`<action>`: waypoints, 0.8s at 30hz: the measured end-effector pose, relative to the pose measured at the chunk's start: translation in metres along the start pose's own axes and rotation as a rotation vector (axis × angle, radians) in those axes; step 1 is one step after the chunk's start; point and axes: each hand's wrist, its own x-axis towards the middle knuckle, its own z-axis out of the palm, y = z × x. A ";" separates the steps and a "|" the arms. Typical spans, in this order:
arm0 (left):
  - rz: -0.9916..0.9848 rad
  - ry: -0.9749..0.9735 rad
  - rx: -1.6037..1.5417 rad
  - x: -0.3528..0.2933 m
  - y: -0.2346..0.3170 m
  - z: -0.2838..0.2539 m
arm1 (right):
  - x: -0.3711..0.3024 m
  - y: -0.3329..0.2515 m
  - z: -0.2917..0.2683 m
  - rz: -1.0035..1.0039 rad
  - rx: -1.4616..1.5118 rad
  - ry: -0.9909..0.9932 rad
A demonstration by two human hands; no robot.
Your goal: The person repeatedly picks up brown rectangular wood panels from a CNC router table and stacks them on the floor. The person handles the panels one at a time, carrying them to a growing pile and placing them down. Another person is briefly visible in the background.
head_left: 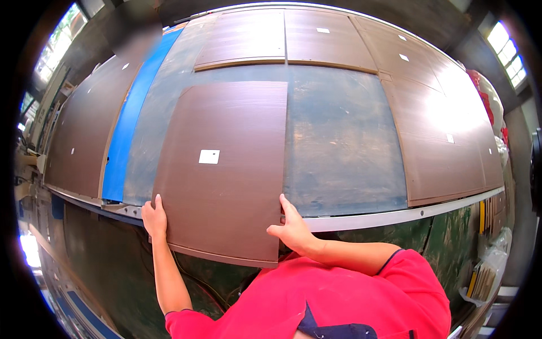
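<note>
In the head view, the left hand (154, 219) and the right hand (292, 229) each had a grip closed on opposite side edges of a brown rectangular wood-look board (231, 192) with 1 white label (209, 156). The board was over the worn blue-grey tabletop (344, 141), its near end jutting past the tabletop's front edge. 2 flat brown panels (243, 37) lay at the tabletop's far side, a bright-blue strip (138, 107) toward its left.

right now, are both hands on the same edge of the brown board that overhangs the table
No, the left hand is at the left edge of the board, the right hand at its right.
</note>
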 end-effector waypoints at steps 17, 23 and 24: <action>0.254 0.120 -0.305 0.008 0.210 0.024 | 0.208 -0.077 -0.327 -0.373 -0.280 0.438; 0.514 -0.182 -0.603 0.018 0.431 0.089 | 0.310 -0.096 -0.488 -0.295 -0.967 0.848; 0.526 -0.208 -0.594 0.026 0.453 0.101 | 0.323 -0.104 -0.499 -0.243 -1.038 0.820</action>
